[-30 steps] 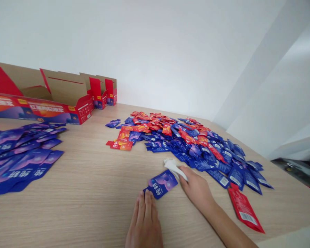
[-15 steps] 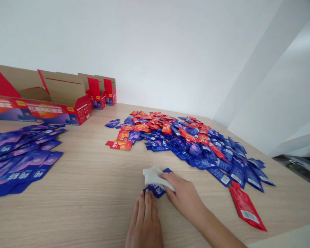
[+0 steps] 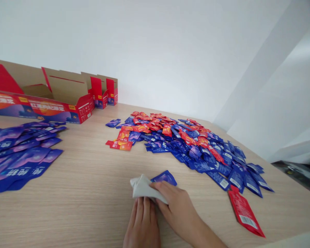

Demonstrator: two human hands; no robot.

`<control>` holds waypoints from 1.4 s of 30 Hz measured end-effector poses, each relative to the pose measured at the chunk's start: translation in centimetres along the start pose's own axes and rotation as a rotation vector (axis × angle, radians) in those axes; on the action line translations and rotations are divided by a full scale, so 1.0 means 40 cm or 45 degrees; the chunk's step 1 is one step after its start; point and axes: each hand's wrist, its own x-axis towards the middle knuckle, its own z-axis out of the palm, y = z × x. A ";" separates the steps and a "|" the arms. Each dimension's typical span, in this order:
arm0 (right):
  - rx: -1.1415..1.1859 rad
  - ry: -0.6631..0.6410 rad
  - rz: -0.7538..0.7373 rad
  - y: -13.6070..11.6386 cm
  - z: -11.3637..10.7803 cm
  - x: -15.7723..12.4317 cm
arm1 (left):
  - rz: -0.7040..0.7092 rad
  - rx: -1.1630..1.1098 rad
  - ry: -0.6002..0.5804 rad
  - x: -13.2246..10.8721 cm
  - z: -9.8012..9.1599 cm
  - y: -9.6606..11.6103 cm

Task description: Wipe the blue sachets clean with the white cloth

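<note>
A single blue sachet (image 3: 165, 177) lies on the wooden table (image 3: 93, 193) close in front of me. My right hand (image 3: 175, 208) presses a crumpled white cloth (image 3: 142, 187) down over the sachet's near left part, its fingers curled on the cloth. My left hand (image 3: 142, 225) lies flat on the table just below the cloth, fingers stretched out together, their tips at the cloth's lower edge. Only the sachet's far end shows beyond the cloth.
A big heap of blue and red sachets (image 3: 191, 144) spreads across the middle and right. One red sachet (image 3: 244, 212) lies apart near the right edge. A stack of blue sachets (image 3: 20, 155) sits at left. Open red cardboard boxes (image 3: 41, 100) stand along the wall.
My right hand has swept the white cloth leftward and nearer across the blue sachet, from its right end to its left. My left hand has stayed flat, drawing back slightly.
</note>
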 end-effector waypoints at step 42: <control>-0.198 0.005 0.019 0.082 -0.019 0.012 | -0.010 -0.030 -0.073 0.015 -0.028 -0.006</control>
